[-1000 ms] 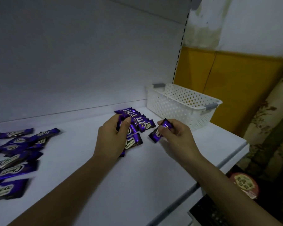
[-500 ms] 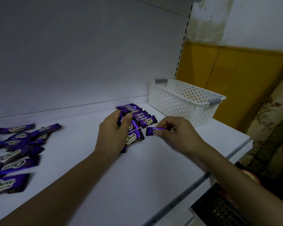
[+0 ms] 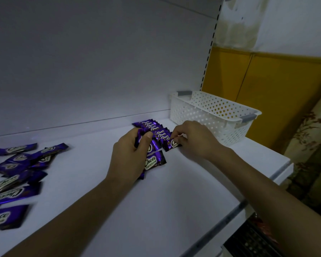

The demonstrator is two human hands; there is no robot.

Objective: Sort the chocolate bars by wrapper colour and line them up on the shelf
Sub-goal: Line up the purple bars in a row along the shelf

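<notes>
Now the right hand (image 3: 195, 140) pinches a bar (image 3: 173, 143) crosswise at the row's (image 3: 153, 127) near end, the left hand (image 3: 129, 156) gripping spare bars (image 3: 154, 161) beside it.

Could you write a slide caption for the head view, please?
Right hand pinches a purple bar at the near end of the row; left hand grips more bars.

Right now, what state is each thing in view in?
left grip: holds a bunch of purple bars
right grip: pinches one bar at the row's near end
row of bars: overlapping, lined up on the shelf
loose bars: scattered flat at left
basket: upright, right of the row
</notes>
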